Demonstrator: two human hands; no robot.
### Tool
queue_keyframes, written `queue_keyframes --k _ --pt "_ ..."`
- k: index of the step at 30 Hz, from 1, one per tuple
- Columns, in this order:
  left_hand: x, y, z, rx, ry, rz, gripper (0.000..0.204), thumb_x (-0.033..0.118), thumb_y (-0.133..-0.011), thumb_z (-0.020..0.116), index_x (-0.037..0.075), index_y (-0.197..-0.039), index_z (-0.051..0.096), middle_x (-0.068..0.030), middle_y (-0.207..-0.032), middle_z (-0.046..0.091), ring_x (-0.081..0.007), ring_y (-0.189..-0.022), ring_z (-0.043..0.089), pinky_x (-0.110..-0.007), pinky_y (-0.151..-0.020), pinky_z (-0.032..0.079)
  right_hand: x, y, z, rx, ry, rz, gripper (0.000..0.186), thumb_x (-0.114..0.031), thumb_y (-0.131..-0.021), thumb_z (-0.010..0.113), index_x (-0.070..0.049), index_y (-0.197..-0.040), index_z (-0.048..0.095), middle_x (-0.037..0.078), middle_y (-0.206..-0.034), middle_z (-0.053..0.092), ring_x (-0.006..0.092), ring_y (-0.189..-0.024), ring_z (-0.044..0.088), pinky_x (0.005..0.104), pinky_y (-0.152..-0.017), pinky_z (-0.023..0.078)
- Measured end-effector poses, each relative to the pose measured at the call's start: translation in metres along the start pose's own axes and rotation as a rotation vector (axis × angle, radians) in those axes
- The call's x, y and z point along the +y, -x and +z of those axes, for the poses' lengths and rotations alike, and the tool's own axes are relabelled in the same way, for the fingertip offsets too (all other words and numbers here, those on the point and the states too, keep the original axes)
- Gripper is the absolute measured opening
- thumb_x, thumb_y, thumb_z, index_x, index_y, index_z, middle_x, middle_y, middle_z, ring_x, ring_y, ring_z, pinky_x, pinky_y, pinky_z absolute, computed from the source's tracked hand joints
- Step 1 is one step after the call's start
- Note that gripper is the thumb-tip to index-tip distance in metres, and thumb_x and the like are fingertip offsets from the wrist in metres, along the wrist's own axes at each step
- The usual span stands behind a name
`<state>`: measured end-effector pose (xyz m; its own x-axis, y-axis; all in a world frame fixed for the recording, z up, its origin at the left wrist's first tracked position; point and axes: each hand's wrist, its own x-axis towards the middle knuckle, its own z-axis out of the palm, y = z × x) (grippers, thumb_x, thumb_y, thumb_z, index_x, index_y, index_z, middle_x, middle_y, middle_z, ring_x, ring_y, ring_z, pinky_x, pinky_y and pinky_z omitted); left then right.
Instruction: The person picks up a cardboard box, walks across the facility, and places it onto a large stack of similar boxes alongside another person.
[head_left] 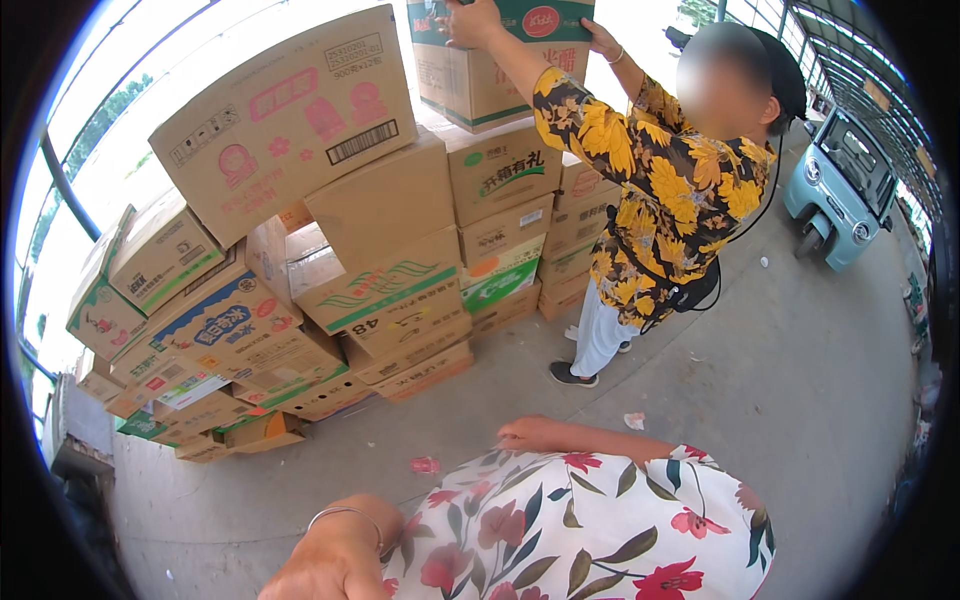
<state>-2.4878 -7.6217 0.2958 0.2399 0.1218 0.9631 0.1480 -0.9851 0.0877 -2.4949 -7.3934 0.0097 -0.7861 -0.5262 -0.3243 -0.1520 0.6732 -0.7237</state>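
Note:
My left hand [335,560], with a bracelet [350,512] at the wrist, is at the lower edge, its fingers cut off from view. In front of my white flowered shirt [590,520] is my right hand [528,434], its fingers too small and hidden to read. I see nothing held in either hand. Beyond them stands a tall stack of cardboard boxes, among them a large tilted box with pink print [290,110] on top. A person in a yellow flowered shirt [640,180] grips a green-and-brown box [500,75] with both hands at the stack's top.
Lower boxes [250,330] are piled unevenly to the left, some tilted. A pale blue small vehicle [845,185] is parked at the far right. Scraps of litter, one a red wrapper [425,465], lie on the concrete floor [760,400]. A metal roof [880,60] stretches overhead.

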Motion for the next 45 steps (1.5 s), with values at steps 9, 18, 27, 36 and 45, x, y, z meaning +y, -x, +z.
queue_keyframes --k 9,18,27,36,45 --pt "-0.024 -0.009 0.005 -0.003 -0.003 -0.013 0.026 0.018 -0.081 0.047 0.006 -0.06 0.054 -0.0055 -0.057 0.054 -0.0179 -0.056 0.056 -0.041 -0.08 0.038 0.017 0.015 -0.016 -0.062 0.115 -0.03 0.037 -0.035 -0.082 0.046 -0.004 -0.1 0.053 0.012 -0.082 0.061 0.0271 -0.077 0.057 0.035 -0.068 0.043" --pt "-0.037 -0.014 0.007 0.005 0.015 -0.028 0.027 0.019 -0.081 0.047 0.006 -0.059 0.053 -0.0054 -0.055 0.053 -0.0178 -0.055 0.055 -0.041 -0.079 0.039 0.02 0.032 -0.021 -0.044 0.115 -0.006 0.038 -0.036 -0.082 0.046 -0.003 -0.099 0.053 0.013 -0.081 0.06 0.0279 -0.076 0.057 0.0352 -0.067 0.043" --pt "-0.033 -0.014 0.005 -0.008 0.013 -0.035 0.027 0.019 -0.081 0.047 0.006 -0.059 0.053 -0.0057 -0.055 0.052 -0.0182 -0.056 0.056 -0.042 -0.079 0.04 0.019 0.03 -0.016 0.036 0.036 -0.061 0.033 -0.036 -0.081 0.045 -0.005 -0.08 0.057 0.017 -0.078 0.057 0.0343 -0.074 0.054 0.0422 -0.066 0.042" --pt "-0.029 -0.007 0.002 0.004 0.027 -0.044 0.028 0.02 -0.081 0.047 0.006 -0.058 0.053 -0.0052 -0.054 0.052 -0.018 -0.056 0.055 -0.042 -0.078 0.04 0.026 0.018 -0.007 -0.01 0.043 -0.032 0.039 -0.037 -0.081 0.047 -0.003 -0.1 0.053 0.016 -0.081 0.058 0.03 -0.076 0.055 0.0362 -0.066 0.042" --pt "-0.032 -0.001 0.004 0.031 0.058 -0.043 0.028 0.02 -0.081 0.048 0.006 -0.057 0.053 -0.0051 -0.054 0.052 -0.0179 -0.055 0.055 -0.043 -0.079 0.04 0.031 0.014 0.001 0.0 0.081 0.013 0.039 -0.038 -0.08 0.048 -0.004 -0.1 0.054 0.015 -0.082 0.058 0.0282 -0.076 0.056 0.0352 -0.066 0.043"
